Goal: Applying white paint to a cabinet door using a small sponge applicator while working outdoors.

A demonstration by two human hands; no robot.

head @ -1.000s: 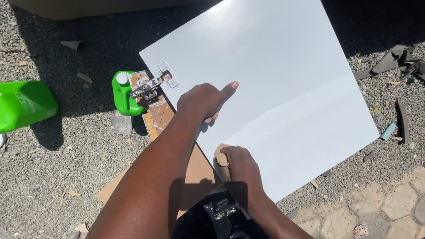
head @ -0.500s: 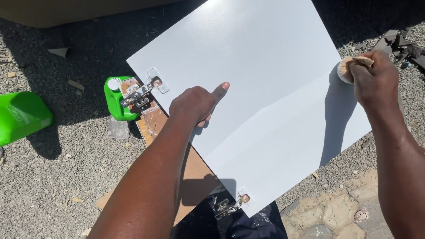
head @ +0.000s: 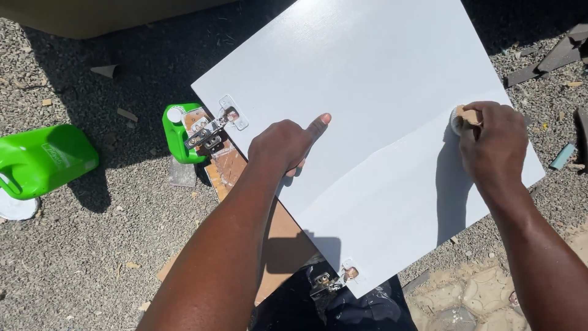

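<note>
White-faced panel point(head: 367, 122), flat and smooth, lies under both hands. The right hand point(head: 493, 147) is closed around a small tan pad point(head: 467, 116), apparently an abrasive or wiping block, and presses it onto the panel near the right edge. The left hand point(head: 288, 144) rests on the panel's middle, fingers curled under and thumb extended, holding nothing; it appears to steady the board.

Progress, as judged: a faint diagonal line runs across the face from lower left to the pad. The surface below it looks slightly brighter than the surface above, which suggests part of the face has been rubbed and part has not. Which part is finished cannot be told. The pad sits at the end of that line, so work appears to be midway.

Fittings: a metal hinge point(head: 214, 125) is mounted at the panel's left corner, and a second hinge point(head: 334, 279) at the near corner. Both stand proud of the edge but are well apart from the pad.

Surroundings: the panel rests on brown board point(head: 233, 165) laid over gravel ground point(head: 92, 257). A green jug point(head: 177, 132) sits just beside the upper hinge; a larger green container point(head: 43, 159) lies well to the left. Wood offcuts point(head: 551, 58) litter the far right. Nothing obstructs the panel face.
</note>
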